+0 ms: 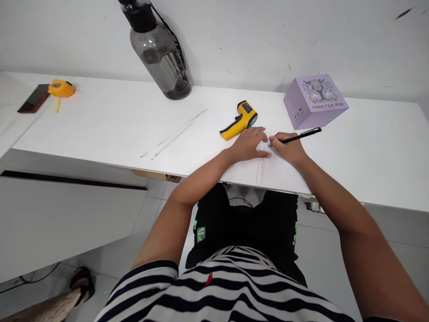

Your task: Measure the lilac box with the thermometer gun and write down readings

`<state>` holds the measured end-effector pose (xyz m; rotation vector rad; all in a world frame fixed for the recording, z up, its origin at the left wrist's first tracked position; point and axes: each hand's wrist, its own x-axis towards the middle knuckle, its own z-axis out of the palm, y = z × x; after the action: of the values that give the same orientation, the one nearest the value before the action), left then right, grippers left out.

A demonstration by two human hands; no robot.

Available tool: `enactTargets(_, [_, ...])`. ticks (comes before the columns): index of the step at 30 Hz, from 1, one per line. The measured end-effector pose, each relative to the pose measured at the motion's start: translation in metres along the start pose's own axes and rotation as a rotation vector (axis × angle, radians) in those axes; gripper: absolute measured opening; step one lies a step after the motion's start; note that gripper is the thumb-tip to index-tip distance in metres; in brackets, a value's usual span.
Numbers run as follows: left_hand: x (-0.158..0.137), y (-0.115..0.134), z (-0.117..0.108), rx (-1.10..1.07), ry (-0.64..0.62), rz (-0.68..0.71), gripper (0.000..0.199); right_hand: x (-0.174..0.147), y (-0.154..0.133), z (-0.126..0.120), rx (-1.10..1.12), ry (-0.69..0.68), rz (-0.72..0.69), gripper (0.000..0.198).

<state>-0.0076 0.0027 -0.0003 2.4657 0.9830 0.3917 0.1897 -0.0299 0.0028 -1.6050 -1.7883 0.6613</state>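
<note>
A white spiral notebook [273,172] lies on the white desk [110,129] near its front edge. My left hand [248,144] rests flat on the notebook's upper left part, fingers together. My right hand [288,148] grips a black pen [301,135] with its tip down on the page, right next to my left fingertips. The pen's shaft slants up to the right.
A yellow and black infrared thermometer gun [239,120] lies just left of my left hand. A lilac tea box [314,101] stands at the back right, a dark water bottle [157,49] against the wall. A yellow tape measure [61,88] and phone [34,98] lie far left. Another person's sandalled foot [80,281] shows below.
</note>
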Motion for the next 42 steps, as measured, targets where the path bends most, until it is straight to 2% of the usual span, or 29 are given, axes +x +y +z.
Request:
enactTargets(5, [0.0002,0.0003,0.0000,0.006,0.005,0.003,0.048,0.0002,0.0004,0.0002,0.004,0.039,0.005,0.033])
enactTargets(31, [-0.0016,0.0057,-0.0053,-0.004,-0.025,-0.016,0.045,-0.0006,-0.0002,-0.0016,0.025,0.060,-0.024,0.035])
enactTargets(42, [-0.0001,0.0001,0.0029,0.017,0.006,0.015,0.055,-0.0008,0.0015,-0.0020,-0.013,0.054,-0.035,0.040])
